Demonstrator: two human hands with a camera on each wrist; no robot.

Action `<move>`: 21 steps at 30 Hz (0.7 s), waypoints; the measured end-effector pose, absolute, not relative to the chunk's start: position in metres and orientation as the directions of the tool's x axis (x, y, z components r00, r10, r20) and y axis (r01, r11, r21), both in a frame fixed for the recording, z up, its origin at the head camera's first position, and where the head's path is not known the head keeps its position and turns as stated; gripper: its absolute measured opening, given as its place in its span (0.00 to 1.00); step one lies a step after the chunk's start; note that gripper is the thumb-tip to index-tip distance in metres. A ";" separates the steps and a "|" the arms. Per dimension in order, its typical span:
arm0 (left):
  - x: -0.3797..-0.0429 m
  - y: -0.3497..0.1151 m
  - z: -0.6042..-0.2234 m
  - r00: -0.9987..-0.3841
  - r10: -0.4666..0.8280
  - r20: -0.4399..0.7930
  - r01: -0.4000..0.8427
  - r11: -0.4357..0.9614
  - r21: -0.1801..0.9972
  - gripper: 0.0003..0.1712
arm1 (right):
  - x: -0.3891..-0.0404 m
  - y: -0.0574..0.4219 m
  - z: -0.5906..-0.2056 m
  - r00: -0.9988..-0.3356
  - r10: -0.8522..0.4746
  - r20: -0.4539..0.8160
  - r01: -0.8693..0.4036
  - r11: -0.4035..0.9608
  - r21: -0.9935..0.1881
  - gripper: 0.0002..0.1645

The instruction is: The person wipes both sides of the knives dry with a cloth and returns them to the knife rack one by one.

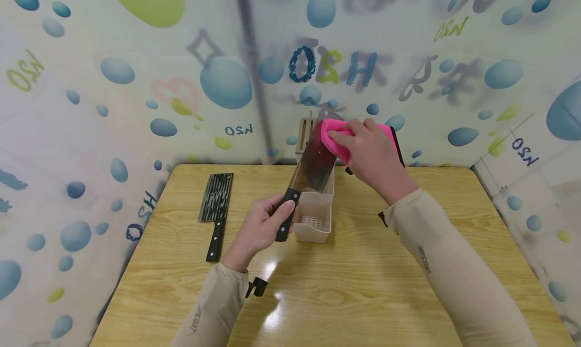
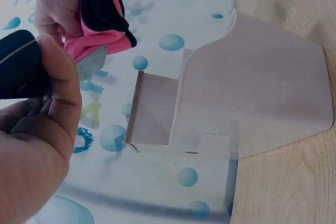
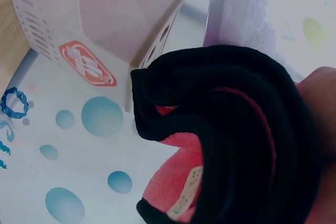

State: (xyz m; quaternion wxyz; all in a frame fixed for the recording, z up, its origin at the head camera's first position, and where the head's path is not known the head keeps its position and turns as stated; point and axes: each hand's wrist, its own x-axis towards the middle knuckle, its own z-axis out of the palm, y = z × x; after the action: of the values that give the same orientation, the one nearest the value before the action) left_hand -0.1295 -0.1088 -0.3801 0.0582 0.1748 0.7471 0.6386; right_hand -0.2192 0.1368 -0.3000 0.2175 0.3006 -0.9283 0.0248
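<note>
While pale walls (image 1: 140, 39) printed with blue and green bubbles fill the top and both side edges of the head view, a glossy yellow wood-grain table (image 1: 150, 296) spreads across the lower part. At centre left lies a black-and-silver streaked cleaver (image 1: 216, 211) with a black riveted handle. Right of it, the left hand (image 1: 260, 226) has its fingers curled around the black riveted handle of a broad plain metal cleaver (image 1: 315, 163), whose blade slants up and rightward mid-frame. Behind this blade stands a beige plastic holder (image 1: 313, 231) with slots and open bins. Just right of centre, the right hand (image 1: 369, 153) grips a bright pink cloth (image 1: 336, 135) with black edging against the upper blade.

Dark print on the left beige sleeve (image 1: 211, 301), bottom left of centre, is too small to read. Across the upper middle of the wall run a blue O, a green character resembling 2 or S, and a blue H. At upper left in the right wrist view, the holder carries an orange-red emblem (image 3: 87, 63), its characters unclear; a cream tag (image 3: 186, 192) on the cloth, lower centre, is unreadable.
</note>
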 end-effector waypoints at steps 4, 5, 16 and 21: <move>-0.130 -0.108 -0.381 -0.927 0.349 0.138 0.191 0.122 0.974 0.16 | -0.226 0.140 -0.297 -0.734 -0.539 0.413 -0.552 0.828 0.099 0.33; -0.130 -0.108 -0.381 -0.925 0.352 0.140 0.194 0.121 0.974 0.15 | -0.227 0.141 -0.296 -0.738 -0.533 0.413 -0.547 0.832 0.096 0.34; -0.130 -0.109 -0.381 -0.923 0.353 0.152 0.215 0.147 0.965 0.16 | -0.227 0.138 -0.299 -0.788 -0.475 0.392 -0.526 0.850 -0.028 0.34; -0.131 -0.110 -0.380 -0.931 0.334 0.144 0.205 0.156 0.966 0.17 | -0.218 0.131 -0.304 -0.744 -0.510 0.432 -0.578 0.815 -0.032 0.29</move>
State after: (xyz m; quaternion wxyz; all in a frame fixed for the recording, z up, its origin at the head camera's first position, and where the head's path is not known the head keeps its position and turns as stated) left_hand -0.1305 -0.1104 -0.3801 0.0517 0.1778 0.7584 0.6249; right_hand -0.2177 0.1311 -0.3037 0.2065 0.2925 -0.9301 0.0824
